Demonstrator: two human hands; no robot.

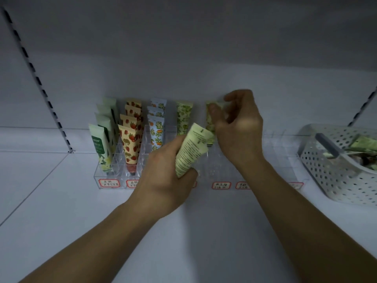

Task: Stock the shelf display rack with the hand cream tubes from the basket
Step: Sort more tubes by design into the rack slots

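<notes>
Head view: at frame centre the right hand [237, 123] pinches the top of a green-patterned tube [210, 119] between thumb and fingers [213, 111], its long axis upright over a rear slot of the clear display rack [216, 166]. Just left and lower, the left hand [167, 168] curls around a second tube [190, 150], tilted, printed back showing. So the right hand is nearer the slot. At the right edge the basket [326, 170] holds more tubes.
</notes>
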